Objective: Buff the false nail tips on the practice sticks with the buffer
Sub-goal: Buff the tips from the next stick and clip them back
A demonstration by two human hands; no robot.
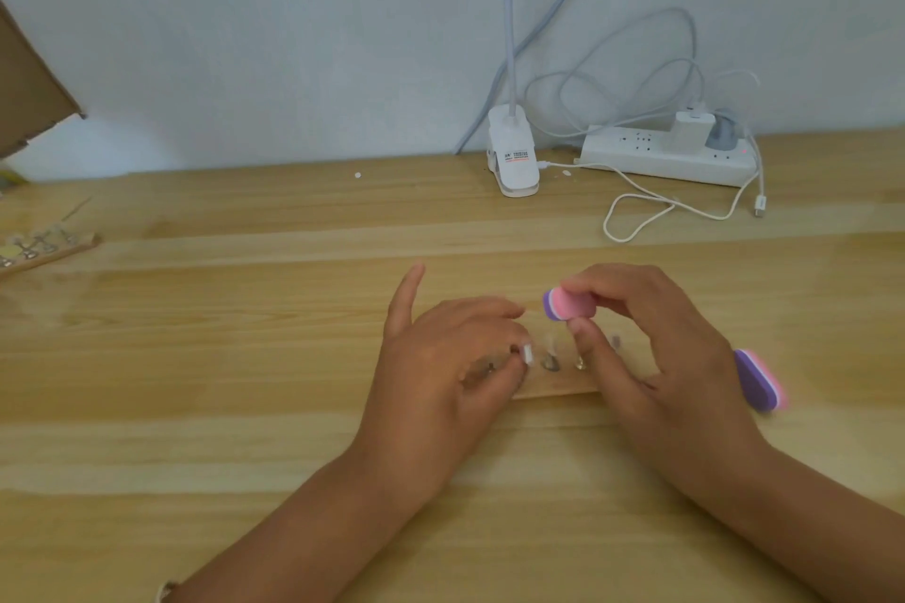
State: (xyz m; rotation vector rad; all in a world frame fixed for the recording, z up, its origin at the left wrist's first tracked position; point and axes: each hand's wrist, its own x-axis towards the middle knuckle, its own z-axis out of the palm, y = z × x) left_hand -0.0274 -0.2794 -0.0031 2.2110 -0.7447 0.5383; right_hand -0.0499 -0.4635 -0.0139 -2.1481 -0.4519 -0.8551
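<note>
A small wooden holder (553, 388) lies on the table with several practice sticks standing in it, each topped by a clear false nail tip (552, 342). My left hand (440, 367) rests on the holder's left end and pinches one stick with a white tip (676, 354) between its fingers, index finger pointing up. My right hand (651, 348) hovers over the holder's right part and grips a pink and purple buffer (563, 304) between thumb and fingers, just above the tips. The holder's ends are hidden by both hands.
A second pink and purple buffer (761, 379) lies on the table right of my right hand. At the back stand a white clip lamp (512, 159), a power strip (671, 152) and loose white cables (636, 211). Another wooden holder (44, 250) sits far left.
</note>
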